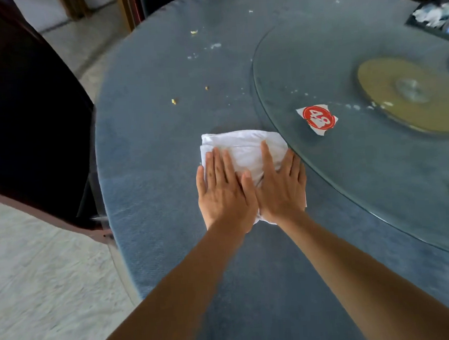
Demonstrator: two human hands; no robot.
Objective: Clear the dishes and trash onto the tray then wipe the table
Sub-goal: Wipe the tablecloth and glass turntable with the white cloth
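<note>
1. head view: the left hand [223,193] and right hand [281,186] lie flat, fingers straight, side by side, pressing a folded white cloth [243,149] onto the blue table [151,148], just beside the glass turntable [349,162] rim.
2. crumbs [174,101] and white smears [214,46] lie ahead; the tray [419,25] sits at the far right edge.
3. risk: a hard push could sweep crumbs off the left edge onto the floor, or the cloth could catch on the turntable rim and bunch.

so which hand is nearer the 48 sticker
Right. The right hand presses the cloth beside the glass turntable's rim, just below-left of the sticker. The left hand lies further left.
</note>
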